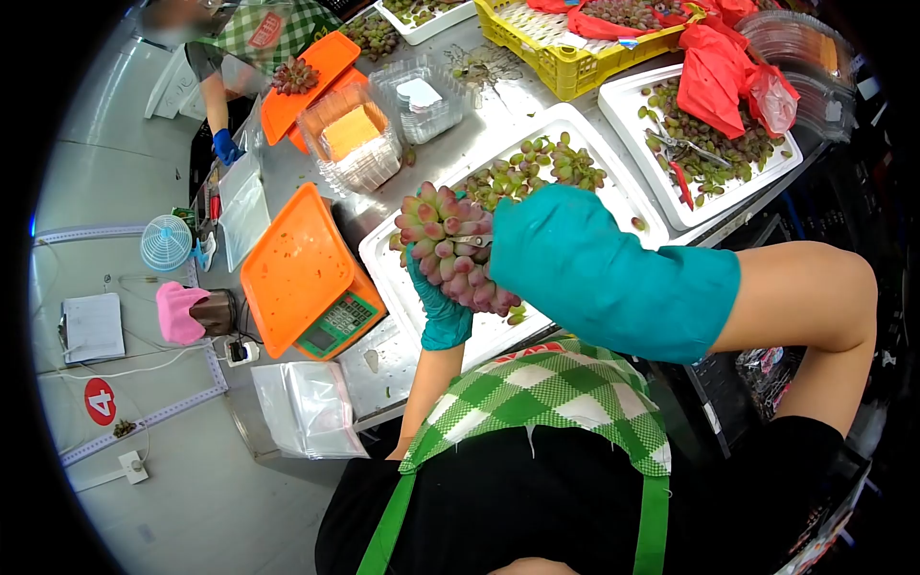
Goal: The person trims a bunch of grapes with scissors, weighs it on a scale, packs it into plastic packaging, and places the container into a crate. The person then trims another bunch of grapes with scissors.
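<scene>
One grape bunch (447, 251) sits between the left hand (438, 305), curled round and holding it, and the right hand (539, 244), whose finger opening is hidden, a metal tip (471, 241) jutting out

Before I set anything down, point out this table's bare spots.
Bare metal table shows between the clear containers, yellow crate and middle white tray; a smaller patch between orange scale and clear bags. Crowded: the right-hand tray, with leaves and red plastic.

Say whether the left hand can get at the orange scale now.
Probably yes: the orange scale stands close beside the white tray, the way looks clear, but the left hand is holding the purplish bunch.
</scene>
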`<action>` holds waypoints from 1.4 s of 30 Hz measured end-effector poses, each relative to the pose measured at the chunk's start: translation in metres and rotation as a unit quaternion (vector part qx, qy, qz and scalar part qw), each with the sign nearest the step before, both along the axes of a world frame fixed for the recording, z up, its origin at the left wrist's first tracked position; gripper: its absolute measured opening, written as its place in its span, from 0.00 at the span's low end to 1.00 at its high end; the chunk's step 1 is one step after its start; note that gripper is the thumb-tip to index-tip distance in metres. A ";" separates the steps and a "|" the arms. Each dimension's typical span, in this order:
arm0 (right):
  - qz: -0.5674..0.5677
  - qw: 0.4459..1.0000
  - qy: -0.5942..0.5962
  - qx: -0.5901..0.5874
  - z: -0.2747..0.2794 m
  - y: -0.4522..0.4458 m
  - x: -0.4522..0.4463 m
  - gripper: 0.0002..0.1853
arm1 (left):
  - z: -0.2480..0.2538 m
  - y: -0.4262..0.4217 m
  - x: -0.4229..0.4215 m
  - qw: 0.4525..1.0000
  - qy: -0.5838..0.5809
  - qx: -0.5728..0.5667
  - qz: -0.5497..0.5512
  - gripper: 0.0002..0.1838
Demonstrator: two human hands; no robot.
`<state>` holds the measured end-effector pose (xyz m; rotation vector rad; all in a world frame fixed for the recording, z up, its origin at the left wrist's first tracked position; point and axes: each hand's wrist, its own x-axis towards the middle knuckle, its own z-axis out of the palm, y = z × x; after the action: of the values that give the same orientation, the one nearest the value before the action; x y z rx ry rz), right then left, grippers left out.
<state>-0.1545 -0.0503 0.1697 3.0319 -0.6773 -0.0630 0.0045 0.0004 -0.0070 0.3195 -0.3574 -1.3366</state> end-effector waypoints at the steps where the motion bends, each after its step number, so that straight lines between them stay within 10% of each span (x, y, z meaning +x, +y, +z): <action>1: -0.004 0.999 -0.012 -0.034 -0.006 0.002 -0.006 0.06 | 0.003 0.000 -0.001 0.999 -0.024 0.016 0.021 0.14; 11: -0.042 0.995 -0.081 -0.037 -0.012 -0.001 -0.021 0.10 | 0.017 -0.003 -0.004 0.995 -0.055 0.051 0.065 0.05; 14: -0.027 0.997 -0.050 0.043 -0.004 -0.006 -0.035 0.10 | 0.004 -0.006 0.006 0.956 -0.269 0.066 0.101 0.17; 18: -0.069 0.984 -0.101 0.127 0.007 -0.010 -0.044 0.14 | 0.015 -0.013 0.016 0.998 -0.060 0.019 -0.024 0.24; 23: -0.141 0.944 -0.228 0.192 -0.018 -0.016 -0.050 0.22 | 0.001 -0.006 0.014 0.891 -0.433 0.094 0.099 0.24; 27: -0.208 0.838 -0.346 0.366 -0.060 -0.014 -0.041 0.24 | 0.001 -0.014 0.007 0.998 0.040 -0.020 -0.035 0.24; 30: -0.204 0.782 -0.423 0.410 -0.091 -0.010 -0.028 0.27 | -0.020 -0.015 0.013 0.975 -0.219 0.025 0.017 0.26; 33: -0.213 0.684 -0.468 0.517 -0.112 -0.006 -0.016 0.28 | -0.008 -0.012 0.007 0.975 -0.214 0.062 -0.018 0.27; 35: -0.214 0.593 -0.491 0.601 -0.122 -0.003 -0.009 0.29 | 0.004 -0.011 0.005 0.977 0.136 -0.042 -0.158 0.27; 36: -0.225 0.567 -0.508 0.608 -0.125 -0.002 -0.008 0.26 | 0.020 -0.009 0.002 0.979 -0.078 0.171 -0.073 0.28; 42: -0.244 0.365 -0.512 0.738 -0.177 -0.013 -0.019 0.19 | 0.034 -0.016 0.001 0.960 -0.186 0.189 -0.093 0.26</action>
<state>-0.1732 -0.0637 -0.0073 2.9838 -2.8528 2.9944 0.0051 -0.0155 0.0274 0.8830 -0.4524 -1.5297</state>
